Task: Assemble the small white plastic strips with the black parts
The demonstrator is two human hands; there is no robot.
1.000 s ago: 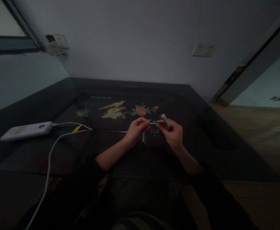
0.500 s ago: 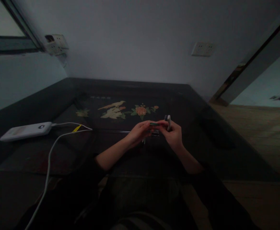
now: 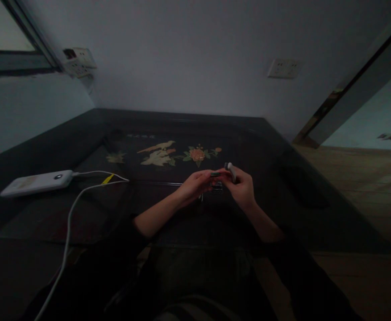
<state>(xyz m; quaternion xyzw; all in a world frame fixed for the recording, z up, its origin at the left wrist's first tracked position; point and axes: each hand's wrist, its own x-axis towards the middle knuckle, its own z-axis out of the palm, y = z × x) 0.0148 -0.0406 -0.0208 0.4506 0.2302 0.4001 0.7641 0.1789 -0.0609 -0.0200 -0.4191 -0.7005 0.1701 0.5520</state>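
Note:
My left hand [image 3: 193, 188] is closed, its fingertips pinching a small, thin green piece [image 3: 214, 174]. Close against it on the right, my right hand [image 3: 243, 191] is closed around a small object with a white, rounded handle-like part [image 3: 231, 171] and a dark end. That part rises above the fingers and tilts to the left; its kind is too small and dim to make out. Just below the fingertips shows a shiny metallic piece [image 3: 217, 187], partly hidden by my hands. A short white strip [image 3: 201, 197] hangs under my left hand.
Both hands are over a dark, glossy table [image 3: 249, 142] with a bird-and-flower picture. A white power bank [image 3: 38, 183] lies at the left, its white cable [image 3: 68, 223] running to the front edge. A dark flat object [image 3: 305, 187] rests at right. Wall sockets [image 3: 285, 68] are behind.
The white part in my right hand has tipped to the left and moved slightly nearer my left fingertips. Both hands stay in nearly the same place.

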